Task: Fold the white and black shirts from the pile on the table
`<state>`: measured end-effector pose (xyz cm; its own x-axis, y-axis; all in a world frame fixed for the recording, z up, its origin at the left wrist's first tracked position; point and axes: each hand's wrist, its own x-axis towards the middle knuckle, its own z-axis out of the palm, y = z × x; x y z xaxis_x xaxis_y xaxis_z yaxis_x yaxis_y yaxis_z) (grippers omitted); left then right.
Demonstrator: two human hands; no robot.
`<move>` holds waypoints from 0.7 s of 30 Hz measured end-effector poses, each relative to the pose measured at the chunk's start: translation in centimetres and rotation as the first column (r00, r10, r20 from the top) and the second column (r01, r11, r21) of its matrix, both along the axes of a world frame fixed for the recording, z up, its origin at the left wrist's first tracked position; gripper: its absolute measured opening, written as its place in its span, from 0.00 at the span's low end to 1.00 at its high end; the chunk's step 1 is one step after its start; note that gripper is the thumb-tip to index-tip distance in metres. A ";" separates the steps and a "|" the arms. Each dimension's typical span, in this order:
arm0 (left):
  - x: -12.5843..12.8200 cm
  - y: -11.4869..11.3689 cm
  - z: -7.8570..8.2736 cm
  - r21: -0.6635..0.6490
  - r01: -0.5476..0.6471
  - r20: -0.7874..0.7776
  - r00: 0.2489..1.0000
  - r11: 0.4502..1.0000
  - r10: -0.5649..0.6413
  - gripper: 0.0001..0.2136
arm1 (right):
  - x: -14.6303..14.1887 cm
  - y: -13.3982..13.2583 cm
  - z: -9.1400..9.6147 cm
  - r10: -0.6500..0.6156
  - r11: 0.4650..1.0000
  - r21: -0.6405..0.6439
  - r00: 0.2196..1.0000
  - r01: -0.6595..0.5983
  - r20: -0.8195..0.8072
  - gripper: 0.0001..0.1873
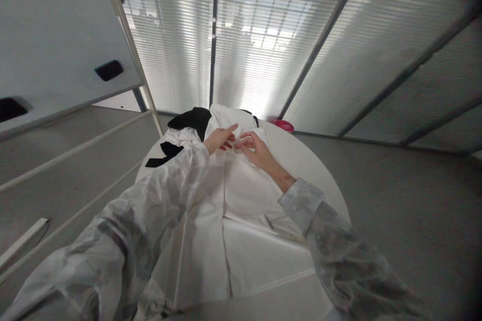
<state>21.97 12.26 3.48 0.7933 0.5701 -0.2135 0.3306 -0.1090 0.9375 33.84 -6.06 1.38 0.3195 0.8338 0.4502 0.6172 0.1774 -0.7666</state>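
Gentleness should prevent creases as bare left hand (220, 140), outstretched, and bare right hand (258, 153), half-curled, nearly meet over the white fabric garment (246, 188) on the round white table (316, 173), grips unclear.

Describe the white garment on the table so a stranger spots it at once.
Find the round table. The white garment spreads across it, its far part beneath the left hand and right hand. Its pale colour and long lengthwise line set it apart from the black cloth beside it.

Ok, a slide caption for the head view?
Bare left hand, bare right hand over white cloth garment on round white table.
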 end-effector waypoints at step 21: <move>0.1 3.2 1.0 0.795 0.041 -0.016 0.999 0.605 -0.047 0.13 | 11.0 5.6 -0.3 -0.378 0.747 -0.326 0.773 0.580 0.509 0.11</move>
